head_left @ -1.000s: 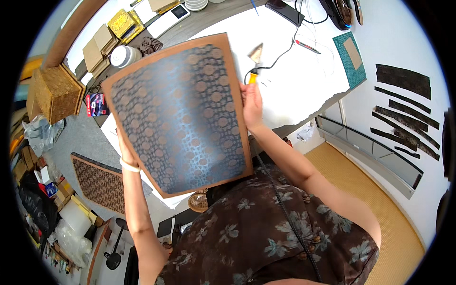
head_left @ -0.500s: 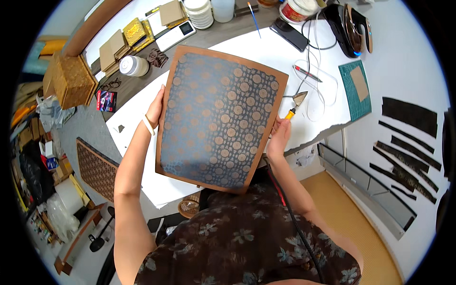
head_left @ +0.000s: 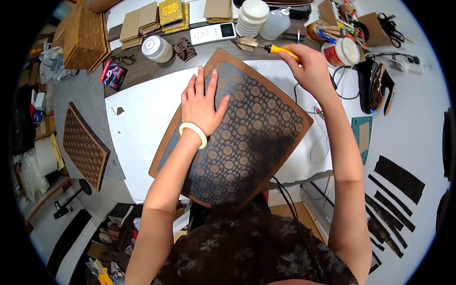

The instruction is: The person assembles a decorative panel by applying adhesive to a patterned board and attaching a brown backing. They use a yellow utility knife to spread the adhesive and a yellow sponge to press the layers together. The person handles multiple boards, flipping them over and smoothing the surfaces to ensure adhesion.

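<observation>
A rectangular panel (head_left: 242,128) with a brown border and a dark sheet of round flower motifs lies slanted over the table's front part. My left hand (head_left: 203,103) rests flat on its upper left area, fingers spread, a cream bangle at the wrist. Beyond the panel's far right edge, my right hand (head_left: 308,66) is closed round the yellow handle of a small hand iron (head_left: 283,51). The iron's metal tip points left, above the table's far strip, apart from the panel. Part of the handle is hidden by my fingers.
White paper (head_left: 137,133) covers the table. Behind stand a white jar (head_left: 157,49), a stacked white tub (head_left: 252,18), a squeeze bottle (head_left: 275,23) and a red-labelled tub (head_left: 341,52). A black iron (head_left: 375,85) stands at right; a second patterned panel (head_left: 85,147) leans at left.
The panel has come down from a raised hold and turned clockwise. My left hand has moved from its left edge onto its face. My right hand has left its right edge, lifting the hand iron away.
</observation>
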Demonstrator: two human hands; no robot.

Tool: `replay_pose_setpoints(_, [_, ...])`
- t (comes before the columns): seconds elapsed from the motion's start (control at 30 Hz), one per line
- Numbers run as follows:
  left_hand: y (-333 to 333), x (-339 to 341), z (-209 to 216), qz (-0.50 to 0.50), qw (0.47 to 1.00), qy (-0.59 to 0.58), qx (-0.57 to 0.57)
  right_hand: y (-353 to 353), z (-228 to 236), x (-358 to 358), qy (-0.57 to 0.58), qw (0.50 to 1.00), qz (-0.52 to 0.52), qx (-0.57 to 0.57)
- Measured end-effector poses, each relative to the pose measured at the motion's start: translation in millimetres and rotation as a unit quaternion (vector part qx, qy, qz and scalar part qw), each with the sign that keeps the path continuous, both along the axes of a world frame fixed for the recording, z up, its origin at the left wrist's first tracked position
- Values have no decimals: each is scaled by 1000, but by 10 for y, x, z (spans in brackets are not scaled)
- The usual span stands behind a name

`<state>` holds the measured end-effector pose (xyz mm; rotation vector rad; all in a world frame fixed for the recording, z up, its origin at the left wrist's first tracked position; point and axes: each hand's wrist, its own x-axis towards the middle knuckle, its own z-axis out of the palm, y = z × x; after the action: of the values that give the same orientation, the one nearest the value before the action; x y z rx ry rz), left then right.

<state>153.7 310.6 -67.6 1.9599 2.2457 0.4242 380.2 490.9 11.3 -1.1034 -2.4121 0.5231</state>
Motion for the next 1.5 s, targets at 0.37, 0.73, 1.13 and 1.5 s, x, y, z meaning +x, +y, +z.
replay_pose_setpoints(0.37, [22, -57, 38, 6, 1000, -28, -1, 454, -37, -430, -96, 989, 108, -31])
replay_pose_setpoints(0.73, [18, -66, 38, 6, 1000, -28, -1, 604, -78, -494, -95, 985, 145, -6])
replay_pose_setpoints(1.13, [24, -61, 37, 3, 1000, -28, -5, 738, -147, -728, -83, 985, 140, 57])
replay_pose_setpoints(1.5, [18, -67, 27, 7, 1000, -31, -3, 704, -140, -594, -93, 985, 145, -9])
